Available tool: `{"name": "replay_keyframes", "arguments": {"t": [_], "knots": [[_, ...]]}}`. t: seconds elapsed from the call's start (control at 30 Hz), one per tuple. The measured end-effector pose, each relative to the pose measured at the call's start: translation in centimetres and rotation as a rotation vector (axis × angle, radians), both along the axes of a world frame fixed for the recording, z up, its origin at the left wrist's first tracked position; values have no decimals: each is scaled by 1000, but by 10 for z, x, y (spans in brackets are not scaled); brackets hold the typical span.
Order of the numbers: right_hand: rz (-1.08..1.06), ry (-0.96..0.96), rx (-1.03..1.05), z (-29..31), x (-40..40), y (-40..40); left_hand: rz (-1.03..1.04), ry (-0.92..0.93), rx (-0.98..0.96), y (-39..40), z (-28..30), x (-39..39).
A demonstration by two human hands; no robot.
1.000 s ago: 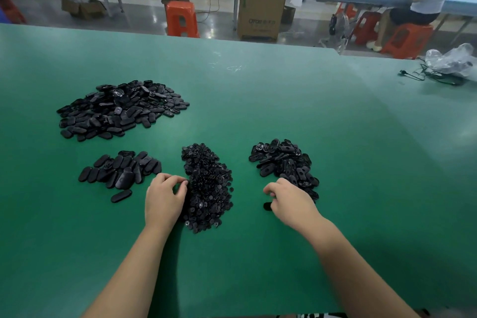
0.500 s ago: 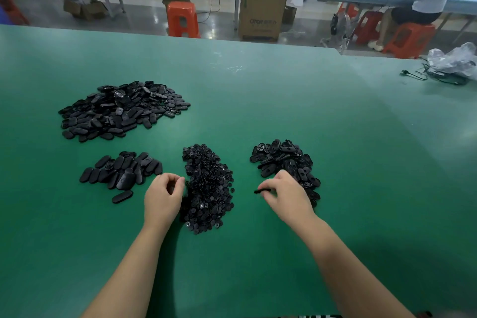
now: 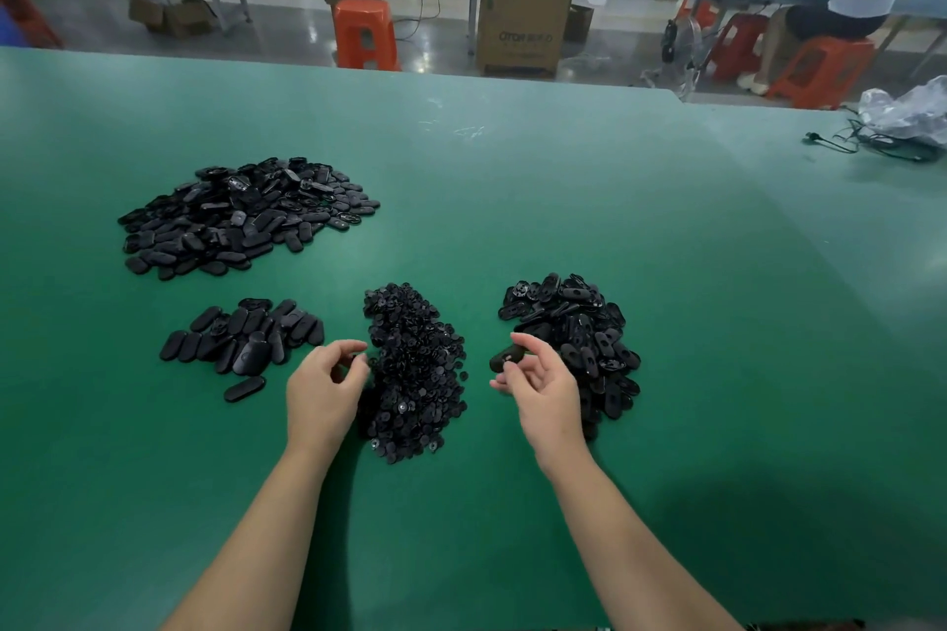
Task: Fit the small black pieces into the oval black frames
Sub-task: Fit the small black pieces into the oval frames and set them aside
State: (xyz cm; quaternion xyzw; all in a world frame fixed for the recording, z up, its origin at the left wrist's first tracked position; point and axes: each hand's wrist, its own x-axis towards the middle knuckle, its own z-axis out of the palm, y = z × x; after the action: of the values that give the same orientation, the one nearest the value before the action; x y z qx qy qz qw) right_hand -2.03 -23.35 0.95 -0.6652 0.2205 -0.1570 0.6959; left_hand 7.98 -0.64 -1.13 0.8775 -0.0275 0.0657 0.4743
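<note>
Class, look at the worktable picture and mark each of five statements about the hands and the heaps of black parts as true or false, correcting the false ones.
1. The right hand holds an oval black frame. True.
2. The heap of small black pieces lies between the two hands. True.
3. The left hand rests flat and open on the green table. False: its fingers are curled, thumb and fingertips drawn together at the edge of the small pieces; whether they hold a piece cannot be seen.
4. The largest heap is at the far left of the table. True.
5. A red stool stands on the table. False: the orange stool stands on the floor beyond it.
</note>
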Motion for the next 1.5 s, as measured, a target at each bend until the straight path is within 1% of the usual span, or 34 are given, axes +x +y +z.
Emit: {"name": "replay_keyframes", "arguments": {"t": [0.23,0.37,0.53,0.6,0.7,0.8,0.87,0.97,1.1,1.23,1.3,1.43,1.5], "knots": [[-30,57,-74,-10,-3,8,16,10,24,-1,1,-1],[-29,55,-96,-13,-4,10,65,20,-80,-2,4,-3],[-36,78,-176,-13,-5,9,38,19,-147,-8,12,-11],[-33,66,-161,-12,-5,10,-6,25,-229,-21,20,-16],[-40,66,-142,-12,-4,10,-91,73,-431,-46,35,-22],[-55,64,-120,-12,-5,10,-124,159,-666,-67,44,-25],[-53,70,-121,-12,-5,10,-136,228,-750,-74,46,-26],[-43,67,-112,-11,-5,10,-155,297,-763,-80,45,-31],[-43,50,-68,-12,-5,11,-172,309,-766,-84,44,-35],[-51,46,-92,-14,-2,11,-190,336,-753,-86,42,-37],[-57,36,-111,-15,-2,11,-193,344,-721,-86,39,-37],[-57,10,-138,-17,-2,10,-170,314,-580,-89,33,-36],[-68,4,-145,-18,-1,10,-163,350,-568,-91,31,-36]]}}
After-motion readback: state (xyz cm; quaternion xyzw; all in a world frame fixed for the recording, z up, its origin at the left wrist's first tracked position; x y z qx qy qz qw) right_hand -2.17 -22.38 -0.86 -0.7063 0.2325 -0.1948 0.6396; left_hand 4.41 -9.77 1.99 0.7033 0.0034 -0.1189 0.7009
